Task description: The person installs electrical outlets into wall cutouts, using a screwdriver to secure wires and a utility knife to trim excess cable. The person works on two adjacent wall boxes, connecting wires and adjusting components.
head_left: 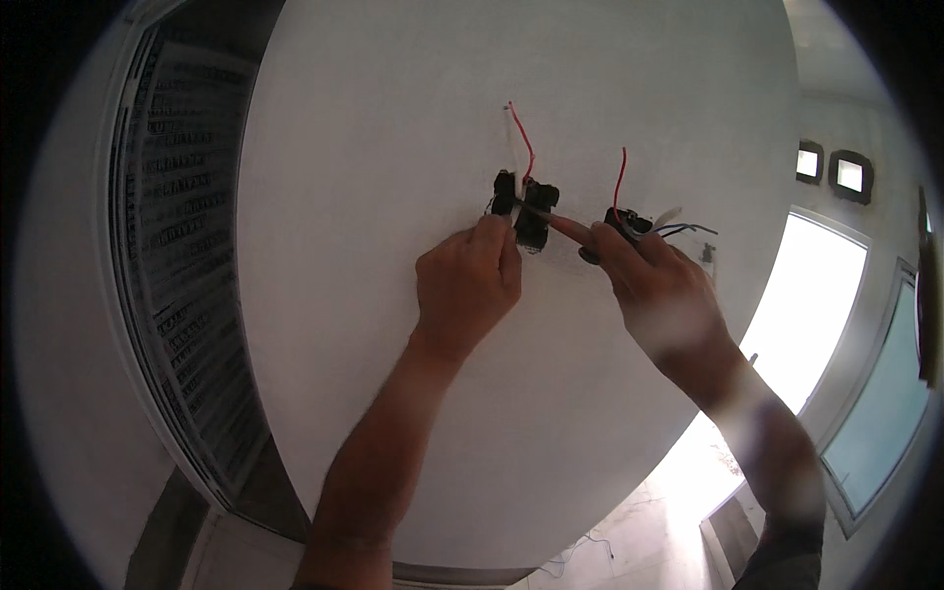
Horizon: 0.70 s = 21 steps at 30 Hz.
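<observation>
My left hand point(469, 273) is closed at the left edge of a dark wall box opening point(536, 224), its fingertips pinching a small black piece point(503, 193). From the right, my right hand point(654, 270) reaches across with its fingers closed around a slim dark-tipped tool point(539, 209); its exact kind is hard to make out. The tip points into the opening, close to the black piece. A red wire point(524, 138) rises out of this opening. Behind my right fingers lies a second dark opening point(629, 221), partly hidden, with another red wire point(620, 179) standing up.
Dark and pale wires point(688, 229) stick out rightward from the second opening. The white wall point(374, 147) spreads around both. A dark louvred panel point(187, 206) is at left; a bright doorway point(806, 305) and a bluish glass pane point(877, 413) are at right. Thin wire point(595, 541) lies on the floor.
</observation>
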Motion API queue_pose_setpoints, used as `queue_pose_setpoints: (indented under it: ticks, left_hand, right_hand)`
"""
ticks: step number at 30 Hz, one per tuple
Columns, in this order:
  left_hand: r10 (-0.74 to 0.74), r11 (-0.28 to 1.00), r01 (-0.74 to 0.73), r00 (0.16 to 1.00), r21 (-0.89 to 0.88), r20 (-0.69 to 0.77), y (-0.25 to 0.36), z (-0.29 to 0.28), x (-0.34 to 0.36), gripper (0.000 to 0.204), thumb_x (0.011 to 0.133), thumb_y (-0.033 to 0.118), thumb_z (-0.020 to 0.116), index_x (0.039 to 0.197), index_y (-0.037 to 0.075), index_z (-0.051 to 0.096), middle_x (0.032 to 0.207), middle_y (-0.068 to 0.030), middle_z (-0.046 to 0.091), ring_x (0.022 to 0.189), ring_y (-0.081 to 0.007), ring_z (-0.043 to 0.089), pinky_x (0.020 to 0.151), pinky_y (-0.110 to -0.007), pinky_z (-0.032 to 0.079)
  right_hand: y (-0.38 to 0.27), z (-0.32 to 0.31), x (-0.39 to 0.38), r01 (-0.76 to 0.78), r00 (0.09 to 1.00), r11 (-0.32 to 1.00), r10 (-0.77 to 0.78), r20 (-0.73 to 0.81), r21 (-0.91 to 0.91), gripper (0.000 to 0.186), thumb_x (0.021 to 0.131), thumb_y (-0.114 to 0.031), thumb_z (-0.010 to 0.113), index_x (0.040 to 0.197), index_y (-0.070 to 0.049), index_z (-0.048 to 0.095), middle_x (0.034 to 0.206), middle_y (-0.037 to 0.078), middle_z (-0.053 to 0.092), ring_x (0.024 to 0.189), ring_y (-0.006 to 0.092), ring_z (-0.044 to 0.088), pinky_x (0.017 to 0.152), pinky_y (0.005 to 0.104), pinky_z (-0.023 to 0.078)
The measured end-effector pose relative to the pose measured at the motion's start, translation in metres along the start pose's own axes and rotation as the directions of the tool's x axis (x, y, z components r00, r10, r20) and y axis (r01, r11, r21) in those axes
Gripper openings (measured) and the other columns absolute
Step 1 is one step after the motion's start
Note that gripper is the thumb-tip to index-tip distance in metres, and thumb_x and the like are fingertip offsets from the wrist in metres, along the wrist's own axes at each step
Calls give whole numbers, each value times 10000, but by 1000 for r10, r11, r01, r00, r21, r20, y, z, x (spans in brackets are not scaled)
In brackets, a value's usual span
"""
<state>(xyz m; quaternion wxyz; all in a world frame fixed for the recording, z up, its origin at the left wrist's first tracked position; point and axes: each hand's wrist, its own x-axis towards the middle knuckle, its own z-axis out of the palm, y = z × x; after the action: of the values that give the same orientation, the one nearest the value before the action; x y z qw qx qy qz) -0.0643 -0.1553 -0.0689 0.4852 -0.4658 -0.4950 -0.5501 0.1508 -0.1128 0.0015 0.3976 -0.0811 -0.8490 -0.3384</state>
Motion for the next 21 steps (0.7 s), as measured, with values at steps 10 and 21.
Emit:
queue_pose_setpoints:
  ticks: [10, 21]
  left_hand:
    - [-19, 994, 17, 1000, -105, -14, 0, 2, 3, 54, 901, 53, 672, 940, 50, 636, 730, -121, 682, 613, -256, 693, 555, -358, 528]
    - [-106, 961, 120, 992, -250, 69, 1, -20, 1, 81, 887, 51, 656, 842, 58, 590, 682, -100, 629, 614, -296, 653, 553, -363, 495]
  right_hand:
    - [-4, -2, 7, -10, 999, 997, 14, 51, -79, 385, 975, -36, 573, 1349, -123, 552, 837, 132, 629, 702, 232, 670, 578, 351, 570]
    - [-18, -26, 28, -96, 968, 993, 109, 224, -71, 309, 981, -70, 550, 1290, -73, 573, 859, 153, 672, 762, 275, 726, 621, 394, 590]
